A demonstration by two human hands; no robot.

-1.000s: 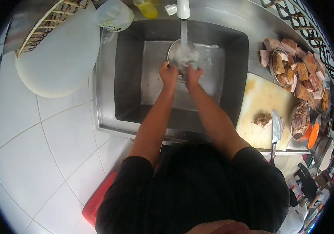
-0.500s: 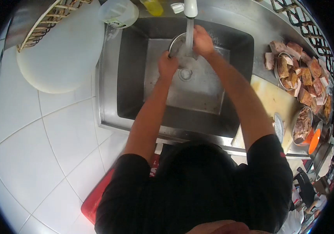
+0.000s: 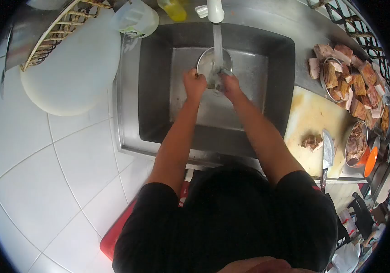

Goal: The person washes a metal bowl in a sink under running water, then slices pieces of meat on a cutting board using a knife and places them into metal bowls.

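Note:
A round metal bowl is in the steel sink, under a stream of water from the white faucet. My left hand is closed on the bowl's left rim. At the bowl's lower right, my right hand has its fingers bent around something at the edge of the water; what it holds is too small and blurred to name. Water splashes between the two hands.
Right of the sink, a cutting board bears a knife and a meat scrap. Beyond lie meat chunks and a bowl of meat. A plastic jug and yellow bottle stand behind the sink.
My right hand has come down from the faucet's right side to the bowl's lower right. My left hand stays on the rim. The view has shifted slightly.

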